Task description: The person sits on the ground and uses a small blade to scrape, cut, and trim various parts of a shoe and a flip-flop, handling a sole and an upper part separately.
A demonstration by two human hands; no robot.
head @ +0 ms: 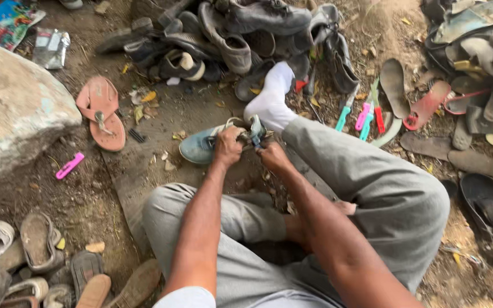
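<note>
A blue-grey shoe (198,146) lies on the dirt ground between my knees, toe pointing left. My left hand (227,145) grips its upper edge near the laces. My right hand (270,154) holds the heel end beside it, fingers closed on the shoe's rim. My right foot in a white sock (271,98) stretches out just past the shoe. I sit on the ground in grey trousers (383,182).
A heap of dark worn shoes (229,40) lies ahead, another pile of soles (475,63) at right. Coloured-handled tools (366,114) rest near my right leg. A pink sandal (102,111), a pink tool (69,165), a big rock (12,108) and old shoes (35,256) are left.
</note>
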